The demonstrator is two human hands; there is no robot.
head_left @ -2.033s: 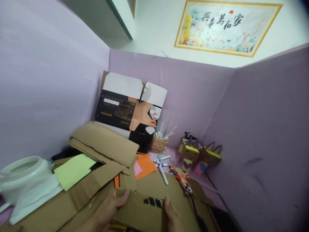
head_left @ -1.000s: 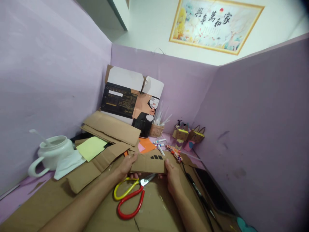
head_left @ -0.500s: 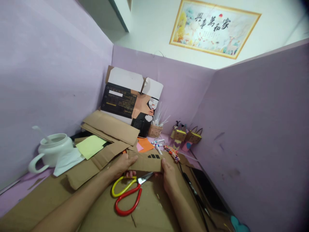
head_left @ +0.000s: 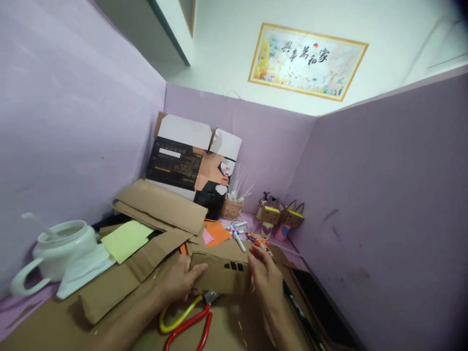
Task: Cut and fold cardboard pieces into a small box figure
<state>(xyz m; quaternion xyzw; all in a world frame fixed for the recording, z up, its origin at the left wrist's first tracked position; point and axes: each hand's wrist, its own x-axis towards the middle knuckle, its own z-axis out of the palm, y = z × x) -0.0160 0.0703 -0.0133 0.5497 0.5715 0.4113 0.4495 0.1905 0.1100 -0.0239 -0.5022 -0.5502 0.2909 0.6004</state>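
A piece of brown cardboard (head_left: 221,282) with small black marks near its top edge is held up in front of me. At its left end, my left hand (head_left: 185,278) is closed on it, thumb on the near face. My right hand (head_left: 266,278) is beside the right end with its fingers loosely stretched; whether they touch the cardboard is unclear. Scissors (head_left: 193,317) with one yellow and one red handle lie below the piece, their blades mostly hidden by it.
Folded cardboard (head_left: 161,207) and yellow-green paper (head_left: 126,240) lie at left, near a white mug-like pot (head_left: 66,248). Markers (head_left: 239,241), orange paper (head_left: 218,234), a small basket (head_left: 232,208) and cardboard figures (head_left: 270,214) stand or lie behind. A dark flat panel (head_left: 321,302) is at right.
My right hand has shifted right and loosened its hold on the cardboard's right end. The left hand still holds its end. The whole view has tilted up somewhat.
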